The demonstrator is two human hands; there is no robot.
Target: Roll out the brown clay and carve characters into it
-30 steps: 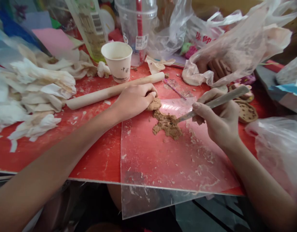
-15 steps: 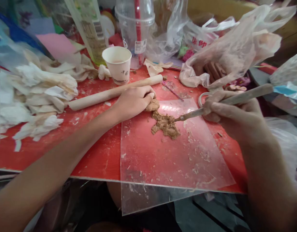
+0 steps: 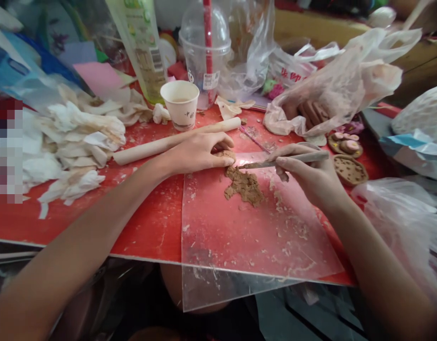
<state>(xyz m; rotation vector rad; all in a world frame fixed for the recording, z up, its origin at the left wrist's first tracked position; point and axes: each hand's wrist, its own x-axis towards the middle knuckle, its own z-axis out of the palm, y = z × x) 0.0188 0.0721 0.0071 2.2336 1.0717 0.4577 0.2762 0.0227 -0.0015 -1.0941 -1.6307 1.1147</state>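
Note:
My left hand is curled round a lump of brown clay at the far left corner of the clear plastic sheet. My right hand is closed on a slim greyish modelling tool, held like a pen. Its thin tip is at the edge of that lump, close to my left thumb. Just below lies a rough, flattened patch of brown clay, spread over the sheet. Pale crumbs are scattered around it.
Behind my left hand lie a rolling pin and a paper cup with liquid. Crumpled tissues cover the left side. At the right are a plastic bag and small clay pieces. The sheet overhangs the red table's front edge.
My right hand has moved left with the modelling tool, whose tip went from the flat clay patch to the lump. My left fingers have lifted slightly from the lump. The view has shifted a little.

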